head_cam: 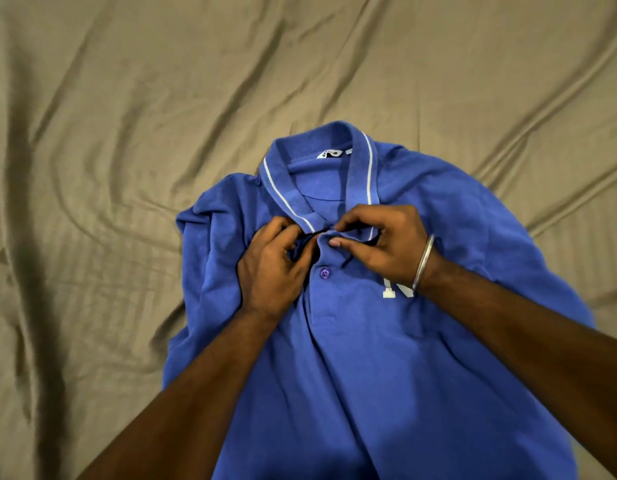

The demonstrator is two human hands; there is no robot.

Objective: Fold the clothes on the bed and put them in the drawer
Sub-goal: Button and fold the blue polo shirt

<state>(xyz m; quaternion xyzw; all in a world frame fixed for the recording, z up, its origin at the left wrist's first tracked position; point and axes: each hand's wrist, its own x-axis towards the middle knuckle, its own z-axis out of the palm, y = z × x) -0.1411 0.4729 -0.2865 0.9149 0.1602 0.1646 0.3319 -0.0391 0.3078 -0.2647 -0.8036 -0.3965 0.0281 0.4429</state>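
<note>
A blue polo shirt (362, 358) lies front up on the bed, collar pointing away from me. Its collar (286, 188) has a thin white stripe, and a white letter shows on the chest. One blue button (324, 273) on the placket is fastened. My left hand (272, 268) pinches the left side of the placket just below the collar. My right hand (383, 240) pinches the right side of the placket at the collar's base, thumb and fingers curled on the cloth. A metal bangle sits on my right wrist. The left sleeve is bunched under the shirt's edge.
A wrinkled olive-tan bedsheet (127, 133) covers the whole bed around the shirt. No drawer or other clothes show in this view.
</note>
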